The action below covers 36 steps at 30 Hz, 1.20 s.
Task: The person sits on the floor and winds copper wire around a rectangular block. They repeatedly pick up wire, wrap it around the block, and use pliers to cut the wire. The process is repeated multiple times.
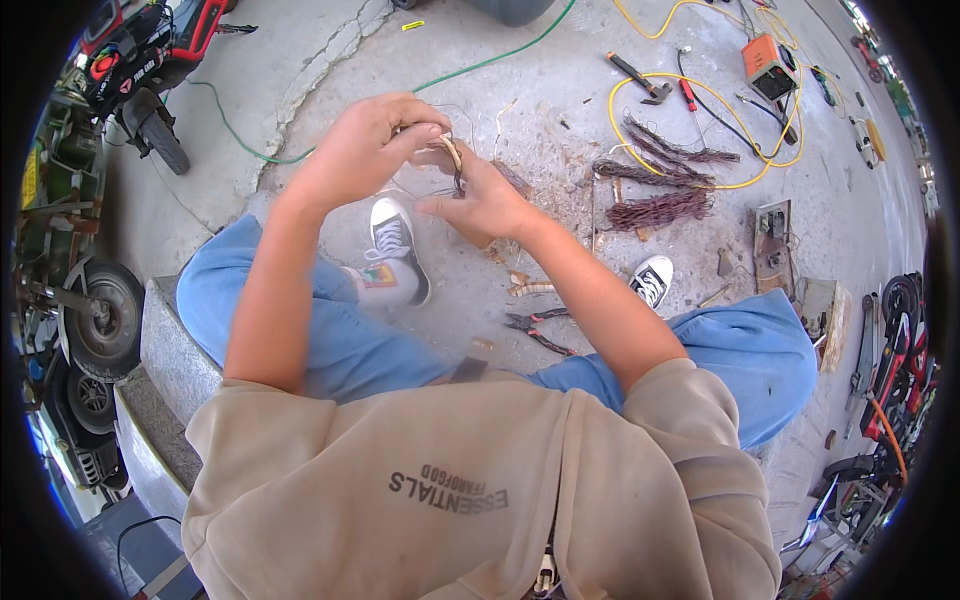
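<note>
A stained, cracked concrete floor (540,100) spreads under the work, with loose scraps strewn across it; above it, between the seated person's legs, hangs a small bundle of pale and dark strands (452,153), too fine and too covered to name surely; the left hand (372,148) pinches it between thumb and bent fingers; the right hand (487,202) lies against its lower end, thumb apart, and I cannot tell whether its hidden fingers are closed; the step in hand seems to be handling these strands in the air, and a next move would call for a firm left pinch and a surer right grip, since thin ends stick out and could snag.

Nearby on the floor, pliers (527,321) lie with handles spread; farther right are heaps of dark reddish wire (660,208), a hammer (632,72) and a looped yellow hose (612,108); a green hose (465,73) runs behind the hands; the wire heaps and loop crowd the right side.
</note>
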Each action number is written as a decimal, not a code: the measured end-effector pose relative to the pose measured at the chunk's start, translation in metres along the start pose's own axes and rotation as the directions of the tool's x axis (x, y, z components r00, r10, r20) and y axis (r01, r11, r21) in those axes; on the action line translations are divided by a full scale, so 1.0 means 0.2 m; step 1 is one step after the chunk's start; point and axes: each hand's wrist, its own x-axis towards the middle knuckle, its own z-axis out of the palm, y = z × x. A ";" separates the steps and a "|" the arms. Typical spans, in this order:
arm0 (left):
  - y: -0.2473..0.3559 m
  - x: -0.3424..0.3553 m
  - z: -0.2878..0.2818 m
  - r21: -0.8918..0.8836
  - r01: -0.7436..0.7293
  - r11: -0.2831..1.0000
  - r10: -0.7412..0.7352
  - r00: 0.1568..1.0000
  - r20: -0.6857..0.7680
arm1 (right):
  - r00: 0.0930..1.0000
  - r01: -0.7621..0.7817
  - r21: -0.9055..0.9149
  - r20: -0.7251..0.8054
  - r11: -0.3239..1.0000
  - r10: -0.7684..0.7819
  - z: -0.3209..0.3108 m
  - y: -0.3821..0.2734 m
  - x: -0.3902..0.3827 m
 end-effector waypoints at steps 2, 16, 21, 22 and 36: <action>0.04 0.01 0.06 -0.176 -0.029 0.984 0.016 0.997 -0.072 | 0.999 0.012 0.282 0.035 0.959 -0.023 0.06 -0.01 -0.01; -0.07 0.04 0.32 -0.968 -0.243 0.061 -0.259 0.933 -0.251 | 0.974 -0.209 0.235 -0.033 0.949 0.223 0.05 -0.08 -0.22; -0.21 0.16 0.47 -0.904 0.037 0.426 -0.411 0.898 -0.157 | 0.802 -0.597 0.254 0.220 0.761 0.555 -0.35 -0.04 -0.33; -0.31 0.19 0.50 -0.822 0.102 0.560 -0.418 0.892 -0.175 | 0.723 -0.687 0.159 0.246 0.709 0.645 -0.48 -0.02 -0.38; -1.27 0.23 0.98 -0.345 0.706 0.619 -0.560 0.704 0.436 | 0.597 -0.762 -0.305 0.011 0.571 0.802 -0.52 0.87 -0.75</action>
